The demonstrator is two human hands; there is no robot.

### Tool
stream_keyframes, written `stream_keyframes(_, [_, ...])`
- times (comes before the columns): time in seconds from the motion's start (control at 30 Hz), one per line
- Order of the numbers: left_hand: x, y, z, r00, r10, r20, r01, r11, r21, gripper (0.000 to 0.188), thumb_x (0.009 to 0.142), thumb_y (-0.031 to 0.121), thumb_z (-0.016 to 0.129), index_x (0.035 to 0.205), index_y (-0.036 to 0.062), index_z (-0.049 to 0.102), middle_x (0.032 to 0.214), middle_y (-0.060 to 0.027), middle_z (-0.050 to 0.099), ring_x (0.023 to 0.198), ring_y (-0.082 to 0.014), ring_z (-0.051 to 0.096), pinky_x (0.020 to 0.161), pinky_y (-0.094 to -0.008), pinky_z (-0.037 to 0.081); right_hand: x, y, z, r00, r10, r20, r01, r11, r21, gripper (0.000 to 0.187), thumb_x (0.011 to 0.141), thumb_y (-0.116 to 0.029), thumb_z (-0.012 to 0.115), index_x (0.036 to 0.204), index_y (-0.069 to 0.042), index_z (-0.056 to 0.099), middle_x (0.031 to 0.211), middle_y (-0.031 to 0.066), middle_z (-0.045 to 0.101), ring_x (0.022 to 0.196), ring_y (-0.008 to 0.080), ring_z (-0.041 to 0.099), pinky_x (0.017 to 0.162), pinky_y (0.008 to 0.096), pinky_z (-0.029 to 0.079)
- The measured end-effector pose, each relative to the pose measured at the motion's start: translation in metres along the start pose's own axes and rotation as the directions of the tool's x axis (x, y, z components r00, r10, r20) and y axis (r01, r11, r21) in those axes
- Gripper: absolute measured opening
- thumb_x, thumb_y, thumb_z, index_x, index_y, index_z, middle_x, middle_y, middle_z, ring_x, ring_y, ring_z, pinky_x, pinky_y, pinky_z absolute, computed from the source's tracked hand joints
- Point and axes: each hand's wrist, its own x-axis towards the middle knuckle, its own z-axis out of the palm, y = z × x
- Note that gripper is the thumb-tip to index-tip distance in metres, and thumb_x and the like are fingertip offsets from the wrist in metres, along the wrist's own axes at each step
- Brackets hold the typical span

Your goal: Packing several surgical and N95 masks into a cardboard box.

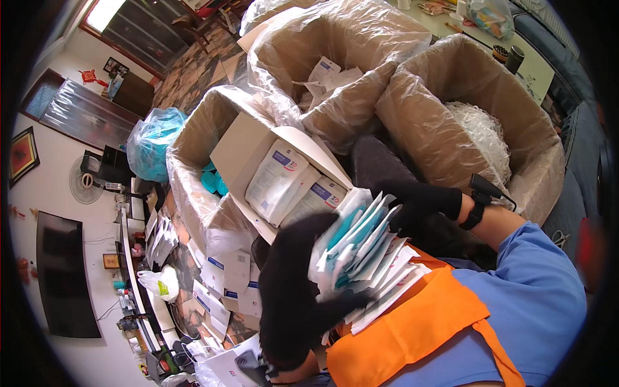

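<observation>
Packet stack lies at 5 o'clock from the open carton. Left hand clamps its 9 o'clock side; right hand is at its 1 o'clock edge, grip cannot be told. Risk: uneven, fanned packets might slide onto the orange apron, 5 o'clock, if left grip slackens. Stack underside hidden; right fingertips merge with dark background.

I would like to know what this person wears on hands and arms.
The left hand and right hand wear black gloves. Beyond the right glove are a black strap and small black device. The right sleeve is blue.
</observation>
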Motion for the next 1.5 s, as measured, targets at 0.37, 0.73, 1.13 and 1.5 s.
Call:
stream_keyframes(0.37, [-0.008,-0.083,0.025,0.984,-0.178,0.028,0.122,0.772,0.624,0.042,0.069,0.033,0.084,0.103,0.0139,0.069,0.083,-0.0088,0.073,0.075,-0.0285,0.070,0.079,-0.0382,0.054,0.020,-0.032,0.023,0.987,0.069,-0.147,-0.099,0.973,-0.206,0.029,0.085,-0.013,0.076,0.111,-0.004,0.066,0.094,0.0121,0.068,0.092,0.0194,0.064,0.087,0.0322,0.050])
stream_keyframes(0.73, [-0.005,-0.017,-0.064,0.882,-0.313,-0.351,0.314,0.948,-0.057,0.037,0.071,0.004,0.084,0.105,-0.0030,0.068,0.086,-0.0065,0.071,0.074,-0.0122,0.065,0.068,-0.0275,0.053,0.072,-0.043,0.002,0.958,-0.283,-0.044,0.284,0.926,0.250,0.091,0.071,-0.004,0.086,0.149,-0.007,0.037,0.139,0.0077,0.052,0.122,0.0143,0.050,0.105,0.0312,0.042])
stream_keyframes(1.13, [0.019,-0.174,-0.065,0.972,-0.154,-0.177,0.141,0.987,-0.083,0.072,0.074,-0.003,0.078,0.139,0.0032,0.046,0.124,-0.0124,0.062,0.108,-0.0212,0.062,0.089,-0.0328,0.054,0.118,-0.102,0.045,0.902,-0.098,-0.421,0.067,0.994,-0.087,0.046,0.080,-0.015,0.080,0.123,-0.015,0.064,0.094,0.0094,0.073,0.077,0.0121,0.069,0.074,0.0289,0.055])
stream_keyframes(1.5, [0.027,-0.167,-0.081,0.963,-0.055,-0.263,0.130,0.952,0.277,0.044,0.099,0.030,0.057,0.135,0.0063,0.052,0.130,-0.0185,0.059,0.119,-0.0297,0.059,0.098,-0.0352,0.046,0.125,-0.100,0.044,0.908,0.098,-0.407,-0.207,0.951,-0.231,0.063,0.082,-0.031,0.079,0.137,-0.019,0.052,0.106,0.0120,0.072,0.094,0.0241,0.072,0.081,0.0368,0.055])
